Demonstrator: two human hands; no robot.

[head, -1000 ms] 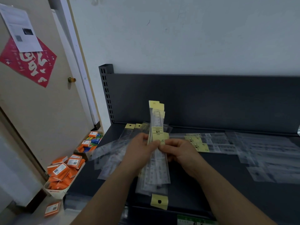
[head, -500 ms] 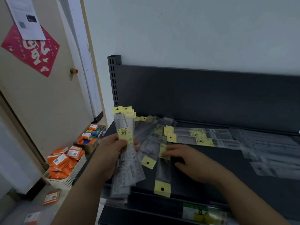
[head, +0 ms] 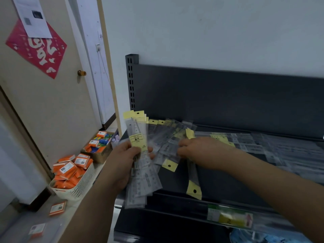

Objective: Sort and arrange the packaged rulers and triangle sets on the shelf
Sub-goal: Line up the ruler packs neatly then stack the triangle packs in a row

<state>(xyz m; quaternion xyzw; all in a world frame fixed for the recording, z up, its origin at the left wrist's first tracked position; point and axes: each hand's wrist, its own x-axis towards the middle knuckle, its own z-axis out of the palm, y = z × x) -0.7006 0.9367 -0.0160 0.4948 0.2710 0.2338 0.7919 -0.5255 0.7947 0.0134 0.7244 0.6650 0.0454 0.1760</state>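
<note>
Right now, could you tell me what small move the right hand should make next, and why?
Probably pinch one loose ruler under the right hand and add it to the bundle the left hand grips, since more lie fanned across the shelf.

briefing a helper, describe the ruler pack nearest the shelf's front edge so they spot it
On the dark shelf, under the right hand, one clear ruler pack runs toward the front edge. Its holed yellow tab lies nearest it, unlike the fanned packs.

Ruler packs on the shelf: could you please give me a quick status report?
Left hand grips a bundle of ruler packs. Right hand on loose packs fanned across the shelf, grip unclear. One pack overhangs the front edge.
</note>
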